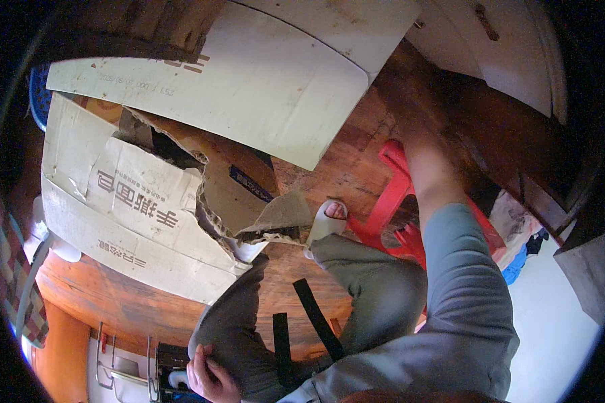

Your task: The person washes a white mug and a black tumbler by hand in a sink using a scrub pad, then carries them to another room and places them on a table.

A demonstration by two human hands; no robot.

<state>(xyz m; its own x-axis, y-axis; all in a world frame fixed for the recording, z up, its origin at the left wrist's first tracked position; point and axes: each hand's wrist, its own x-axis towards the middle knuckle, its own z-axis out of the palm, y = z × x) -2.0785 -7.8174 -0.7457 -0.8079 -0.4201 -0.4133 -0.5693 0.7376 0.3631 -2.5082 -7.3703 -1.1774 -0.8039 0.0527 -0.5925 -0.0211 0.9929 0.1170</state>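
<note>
My left hand (213, 374) rests beside my left knee with its fingers loosely bent, and I see nothing in it. My right arm reaches up and away over a red plastic stool (390, 204). The right hand (406, 75) is blurred and in deep shade near a pale cabinet (514, 55), so its grip is hidden. Before me stands a torn white cardboard box (136, 196) with printed writing; its ragged opening shows brown inner board (237, 201). Beyond it lies a broad white cardboard panel (262, 101), also printed.
Worn wooden flooring (355, 133) surrounds my slippered foot (327, 219). Two black straps (317, 317) hang between my legs. Cloths (517, 237) lie right of the stool. A metal-framed rack (126, 375) stands at lower left, and a blue plastic basket (39, 98) at far left.
</note>
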